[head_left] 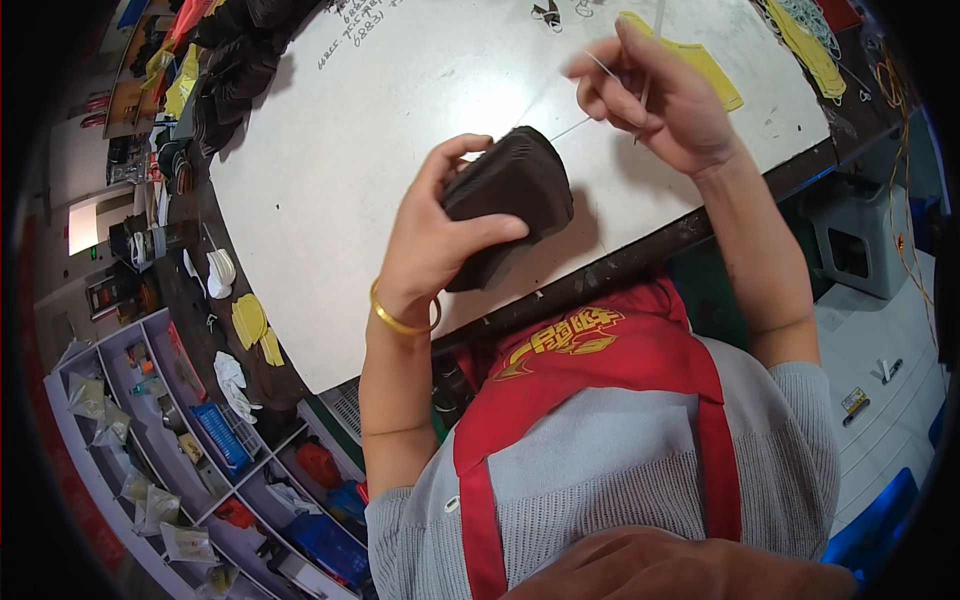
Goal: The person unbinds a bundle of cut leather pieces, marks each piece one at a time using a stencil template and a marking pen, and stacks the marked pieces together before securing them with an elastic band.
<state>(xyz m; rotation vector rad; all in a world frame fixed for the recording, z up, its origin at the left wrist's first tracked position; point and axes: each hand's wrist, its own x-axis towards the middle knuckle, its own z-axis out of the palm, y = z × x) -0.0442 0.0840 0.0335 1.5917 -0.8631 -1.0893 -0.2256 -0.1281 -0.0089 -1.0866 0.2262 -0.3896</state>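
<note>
My left hand (425, 225) grips a thick stack of dark brown, flat pieces (525, 185), thumb across the near face and fingers round the far side. The stack is tilted above the white tabletop (350, 200). From its top edge a thin white cord (572, 129) runs up to my right hand (670, 100). The fingers there are curled on the cord, slightly blurred. A thin pale length also passes through that hand and up past the fingers; whether it is the same cord I cannot tell. A yellow flat piece (715, 75) lies on the table behind my right hand.
Piles of dark pieces (235, 70) crowd the table's far left. More yellow pieces (250, 320) and white gloves or cloths lie along the left edge. A compartment shelf (200, 520) stands lower left. To the right are a grey plastic stool (860, 240) and hanging wires (900, 190).
</note>
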